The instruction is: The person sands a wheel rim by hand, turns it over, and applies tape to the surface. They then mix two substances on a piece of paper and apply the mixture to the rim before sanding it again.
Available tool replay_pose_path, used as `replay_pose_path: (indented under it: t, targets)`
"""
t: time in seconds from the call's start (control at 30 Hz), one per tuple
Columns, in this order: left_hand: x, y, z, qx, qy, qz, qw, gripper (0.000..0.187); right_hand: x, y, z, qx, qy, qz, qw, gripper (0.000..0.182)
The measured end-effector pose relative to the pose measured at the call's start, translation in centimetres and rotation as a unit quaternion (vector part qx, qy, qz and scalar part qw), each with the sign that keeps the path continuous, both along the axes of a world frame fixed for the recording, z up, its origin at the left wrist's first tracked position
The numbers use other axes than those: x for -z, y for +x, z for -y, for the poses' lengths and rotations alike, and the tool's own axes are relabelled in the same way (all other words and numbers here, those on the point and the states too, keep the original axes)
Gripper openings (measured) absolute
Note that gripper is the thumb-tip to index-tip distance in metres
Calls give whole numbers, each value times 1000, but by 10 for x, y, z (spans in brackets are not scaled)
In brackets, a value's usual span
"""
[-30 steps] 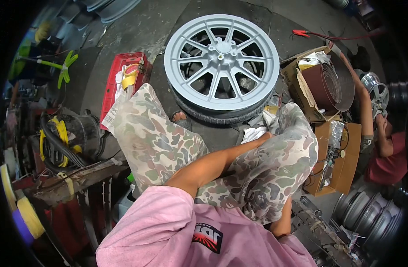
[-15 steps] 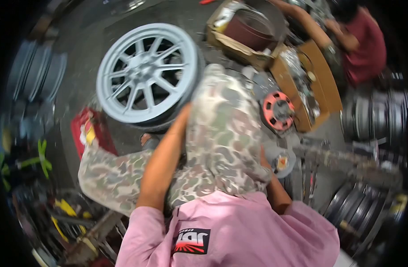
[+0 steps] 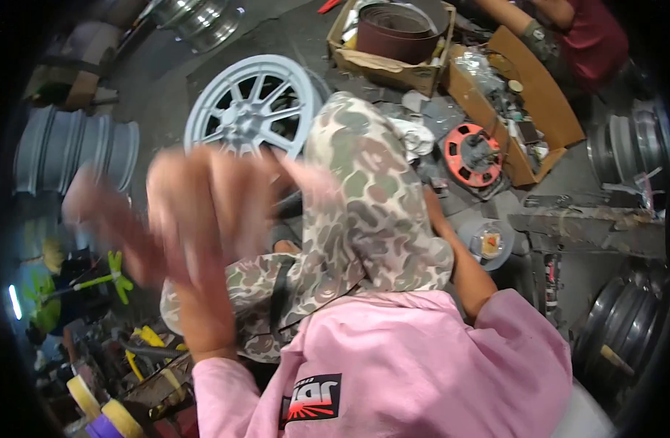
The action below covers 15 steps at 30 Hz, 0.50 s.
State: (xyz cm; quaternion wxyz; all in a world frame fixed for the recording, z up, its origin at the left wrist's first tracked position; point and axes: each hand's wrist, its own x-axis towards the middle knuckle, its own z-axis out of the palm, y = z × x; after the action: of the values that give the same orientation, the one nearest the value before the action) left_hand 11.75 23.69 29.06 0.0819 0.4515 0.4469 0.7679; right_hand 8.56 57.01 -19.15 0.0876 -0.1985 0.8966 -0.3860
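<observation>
My left hand (image 3: pixel 203 204) is raised close to the camera and smeared by motion. Its outer fingers spread apart, and I see nothing held in it. Behind it stands a grey spoked wheel rim (image 3: pixel 251 109), partly covered by the hand. My right forearm (image 3: pixel 462 252) reaches down along the outside of my camouflage-clad leg (image 3: pixel 368 175); the right hand itself is hidden behind that leg. Nearest that arm are an orange-red reel (image 3: pixel 472 155) and a round, pale container (image 3: pixel 504 244) with something orange in it.
A carton (image 3: pixel 382 69) holds a brown roll of abrasive-looking strip. Beside it, an opened cardboard box (image 3: pixel 561 135) contains assorted small items. Another person (image 3: pixel 594 40) sits at the upper right. Rims stand on the left (image 3: pixel 75 150) and right (image 3: pixel 627 314). A metal beam (image 3: pixel 590 230) lies at right.
My left hand has come up from beside the wheel rim to in front of the camera. The right arm stays down beside my leg. The view has shifted slightly.
</observation>
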Motion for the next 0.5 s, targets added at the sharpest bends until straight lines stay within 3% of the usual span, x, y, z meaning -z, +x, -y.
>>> replay_pose_path:
  t: [0.03, 0.07, 0.13, 0.2, 0.23, 0.27, 0.3, 0.33, 0.37, 0.5]
  targets:
    - [-13, 47, -42, -105, 59, 108, 987, 54, -6, -3, 3, 13, -4, -21, 1000, 28]
    - [-25, 51, -58, -121, 49, 113, 985, 54, -19, -7, 8, 22, -6, -42, 999, 28]
    - [-45, 53, -79, 109, 178, 106, 972, 52, -33, -11, 29, 105, -28, -138, 985, 26]
    - [-49, 105, -118, -163, 280, 159, 933, 67, -32, -34, 51, 111, -120, -117, 980, 25]
    - [-45, 110, -123, -187, 309, 161, 919, 67, -18, -45, 60, 93, -106, -143, 980, 25]
    - [-39, 105, -120, -177, 314, 168, 918, 67, -55, -50, 71, 72, -151, -11, 986, 25]
    - [-34, 99, -110, -174, 306, 187, 917, 67, -58, -56, 88, 94, -84, 47, 991, 24]
    - [-25, 90, -101, -176, 290, 212, 916, 67, 10, -80, 95, 117, -15, 96, 988, 24]
    - [-16, 83, -96, -184, 275, 233, 914, 67, 164, -119, 106, 133, 37, 96, 986, 25]
    - [-17, 81, -101, -158, 322, 305, 882, 67, 112, -125, 88, 95, 110, 2, 989, 27]
